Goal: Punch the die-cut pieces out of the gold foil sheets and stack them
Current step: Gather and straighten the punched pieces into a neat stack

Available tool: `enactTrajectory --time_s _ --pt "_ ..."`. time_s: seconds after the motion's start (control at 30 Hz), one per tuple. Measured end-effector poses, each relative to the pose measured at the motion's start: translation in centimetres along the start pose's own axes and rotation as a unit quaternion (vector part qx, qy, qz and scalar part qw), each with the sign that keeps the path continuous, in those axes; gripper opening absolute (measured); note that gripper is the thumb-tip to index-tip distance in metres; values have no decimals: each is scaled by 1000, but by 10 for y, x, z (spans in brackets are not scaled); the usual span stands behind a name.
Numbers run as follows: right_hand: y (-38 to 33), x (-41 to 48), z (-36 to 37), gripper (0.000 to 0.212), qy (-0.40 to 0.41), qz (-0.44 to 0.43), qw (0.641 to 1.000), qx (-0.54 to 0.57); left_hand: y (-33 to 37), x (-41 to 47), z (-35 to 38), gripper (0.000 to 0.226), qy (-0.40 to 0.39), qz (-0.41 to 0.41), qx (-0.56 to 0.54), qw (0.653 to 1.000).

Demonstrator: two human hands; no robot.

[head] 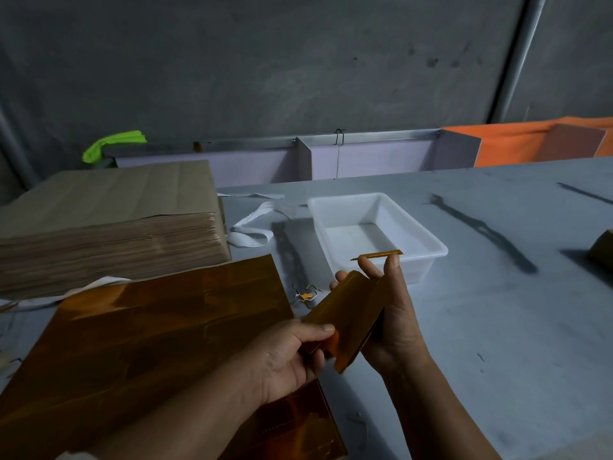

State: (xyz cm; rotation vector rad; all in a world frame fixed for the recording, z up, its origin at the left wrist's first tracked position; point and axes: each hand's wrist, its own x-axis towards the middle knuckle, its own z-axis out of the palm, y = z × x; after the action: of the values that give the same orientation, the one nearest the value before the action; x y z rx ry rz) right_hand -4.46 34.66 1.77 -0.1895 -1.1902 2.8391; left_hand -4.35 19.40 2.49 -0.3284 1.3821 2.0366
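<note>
A large gold foil sheet (159, 330) lies flat on the grey table in front of me, at the lower left. Above its right edge both hands hold a small stack of punched gold pieces (348, 320). My left hand (292, 356) pinches the stack's near end between thumb and fingers. My right hand (391, 320) cradles the stack from the right with its fingers curled behind it. A thin gold strip (378, 254) sticks out level with my right fingertips, over the tub's near rim; what holds it I cannot tell.
A white plastic tub (428, 242) stands just beyond my hands. A thick pile of brown paper sheets (109, 224) sits at the left. White straps (252, 227) and small foil scraps (306, 295) lie between them. Orange cloth (517, 141) lies at the back right.
</note>
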Motion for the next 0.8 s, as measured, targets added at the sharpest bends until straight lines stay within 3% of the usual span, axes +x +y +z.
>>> enactTrajectory --time_s 0.27,0.4,0.57,0.7,0.8 --pt "-1 1 -8 74 -35 -5 995 -89 6 3 -1 33 40 56 -51 996" --pt "0 -2 -10 41 -58 1 985 -161 12 4 -6 26 59 74 -72 993" --pt "6 -1 -6 32 -10 12 971 -241 10 5 -6 34 66 62 -84 992" --pt "7 1 -5 26 35 18 963 -267 14 0 -4 53 63 53 -87 993" --pt "6 0 -4 24 51 10 963 -265 19 -3 -5 44 52 34 -100 993"
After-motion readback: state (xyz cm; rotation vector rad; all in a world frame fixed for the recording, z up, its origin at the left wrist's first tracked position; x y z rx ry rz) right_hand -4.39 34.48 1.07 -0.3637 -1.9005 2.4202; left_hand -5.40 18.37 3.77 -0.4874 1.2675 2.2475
